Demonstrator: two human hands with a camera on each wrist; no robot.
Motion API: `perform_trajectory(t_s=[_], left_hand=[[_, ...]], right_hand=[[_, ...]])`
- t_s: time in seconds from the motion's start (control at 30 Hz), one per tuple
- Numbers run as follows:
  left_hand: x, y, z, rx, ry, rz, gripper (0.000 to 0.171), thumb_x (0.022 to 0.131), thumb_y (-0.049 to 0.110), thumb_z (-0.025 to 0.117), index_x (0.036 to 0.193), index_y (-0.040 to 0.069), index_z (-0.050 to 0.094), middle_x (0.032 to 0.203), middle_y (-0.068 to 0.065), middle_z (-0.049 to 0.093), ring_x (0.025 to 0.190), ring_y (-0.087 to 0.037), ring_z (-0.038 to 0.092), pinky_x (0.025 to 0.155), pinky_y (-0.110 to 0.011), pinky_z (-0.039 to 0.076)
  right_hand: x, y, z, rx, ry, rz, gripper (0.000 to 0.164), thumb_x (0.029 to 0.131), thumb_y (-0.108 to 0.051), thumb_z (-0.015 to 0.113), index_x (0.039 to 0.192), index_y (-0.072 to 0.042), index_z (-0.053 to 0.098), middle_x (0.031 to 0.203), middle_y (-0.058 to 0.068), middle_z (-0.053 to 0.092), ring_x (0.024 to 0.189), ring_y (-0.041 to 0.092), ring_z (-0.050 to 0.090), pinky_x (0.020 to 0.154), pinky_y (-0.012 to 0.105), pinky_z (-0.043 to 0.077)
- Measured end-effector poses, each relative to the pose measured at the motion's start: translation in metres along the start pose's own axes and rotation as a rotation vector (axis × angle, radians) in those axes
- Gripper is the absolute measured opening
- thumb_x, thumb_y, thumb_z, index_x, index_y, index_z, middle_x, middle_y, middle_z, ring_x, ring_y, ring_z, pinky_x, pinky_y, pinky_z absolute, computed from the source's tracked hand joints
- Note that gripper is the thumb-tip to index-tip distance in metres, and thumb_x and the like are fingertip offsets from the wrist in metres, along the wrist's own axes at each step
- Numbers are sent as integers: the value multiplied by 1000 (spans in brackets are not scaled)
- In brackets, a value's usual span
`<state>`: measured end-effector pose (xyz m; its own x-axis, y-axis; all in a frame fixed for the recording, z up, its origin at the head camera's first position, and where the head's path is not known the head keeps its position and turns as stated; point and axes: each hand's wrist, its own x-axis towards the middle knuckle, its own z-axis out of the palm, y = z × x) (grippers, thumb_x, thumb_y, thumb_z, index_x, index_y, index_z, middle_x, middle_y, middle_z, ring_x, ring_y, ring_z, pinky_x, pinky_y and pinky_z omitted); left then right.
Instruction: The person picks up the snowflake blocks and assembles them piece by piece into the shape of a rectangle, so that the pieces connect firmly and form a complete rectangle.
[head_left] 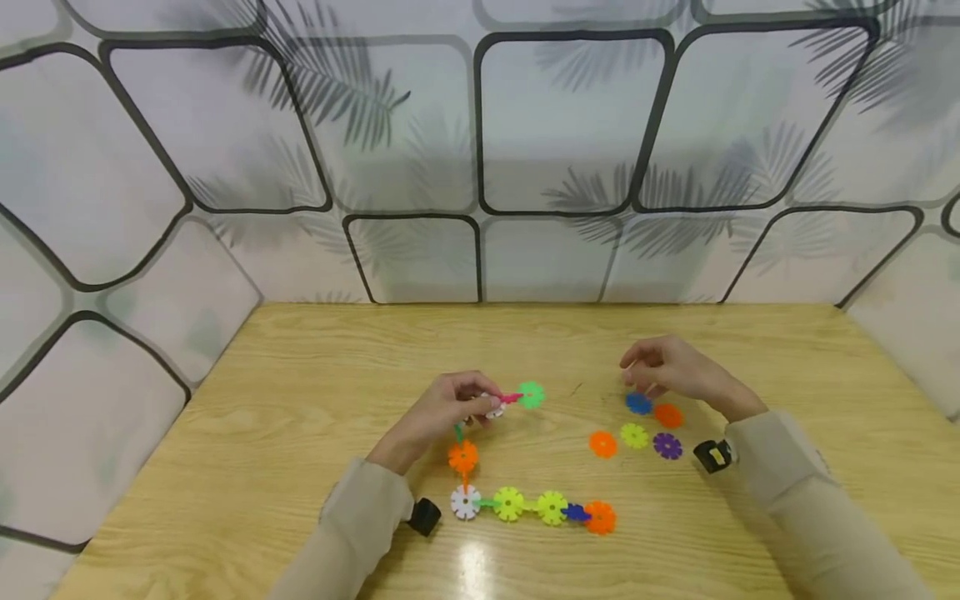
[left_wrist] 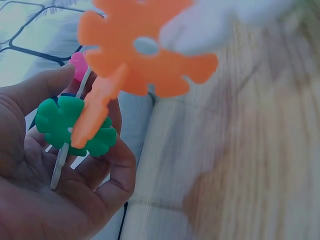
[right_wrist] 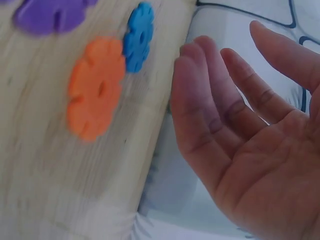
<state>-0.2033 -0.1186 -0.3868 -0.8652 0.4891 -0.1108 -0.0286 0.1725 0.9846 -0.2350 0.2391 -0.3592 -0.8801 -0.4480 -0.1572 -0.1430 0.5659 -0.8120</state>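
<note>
My left hand (head_left: 442,412) pinches a white snowflake disc (head_left: 495,408) in a chain of slotted plastic discs. Beyond its fingertips a pink disc (head_left: 511,398) joins a light green disc (head_left: 532,395) at that end. Toward me the chain runs through a dark green disc (left_wrist: 52,117) and an orange disc (head_left: 462,457) to a white corner disc (head_left: 466,502), then right through yellow discs (head_left: 508,504) and a dark blue disc (head_left: 577,512) to an orange end disc (head_left: 601,517). My right hand (head_left: 678,371), fingers loosely bent and holding nothing, hovers by a loose blue disc (head_left: 638,404).
Loose discs lie on the wooden table (head_left: 322,358) near the right hand: an orange disc (head_left: 668,416), a purple disc (head_left: 667,446), a yellow-green disc (head_left: 633,436) and another orange disc (head_left: 602,444). A patterned panel (head_left: 570,133) stands behind the table.
</note>
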Motion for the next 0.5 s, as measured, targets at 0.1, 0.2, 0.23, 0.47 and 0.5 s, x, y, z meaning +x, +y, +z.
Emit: perform_trajectory(t_s=[0.1,0.2,0.23,0.47,0.5], left_hand=[[-1,0,0,-1,2,2,17,101,12,64,111,-1,68,95,-4,68,85,-24,66,85,-38,54],[-1,1,1,-3,-3,5,18,101,12,64,112,-2,68,95,-4,68,85,-25,65,86,-38,54],[-1,1,2,-2,-5,6,19,101,12,64,112,-2,67,95,-4,68,86,-25,65,86,-39,54],[-2,0,2,1,-10,6,19,103,12,60,112,-4,67,96,-4,67,87,-23,64,85,-38,54],[-1,0,2,5,-11,3,19,104,12,60,112,-4,66,96,-4,67,87,-23,64,85,-37,54]], right_hand=[[-2,4,-2,-48,16,-3,30,101,-6,60,120,17,58,100,16,69,80,25,64,73,37,58],[-4,7,-4,-75,34,5,28,100,-6,62,118,15,60,97,13,70,77,23,62,71,35,56],[-5,8,-5,-77,38,7,28,99,-6,63,117,15,60,96,12,70,77,23,62,71,35,56],[-4,12,-3,-47,30,-1,26,93,-1,69,112,15,63,93,12,71,77,21,65,68,31,56],[-4,13,-3,-50,26,-14,25,93,0,70,112,15,63,93,12,71,77,20,66,68,30,56]])
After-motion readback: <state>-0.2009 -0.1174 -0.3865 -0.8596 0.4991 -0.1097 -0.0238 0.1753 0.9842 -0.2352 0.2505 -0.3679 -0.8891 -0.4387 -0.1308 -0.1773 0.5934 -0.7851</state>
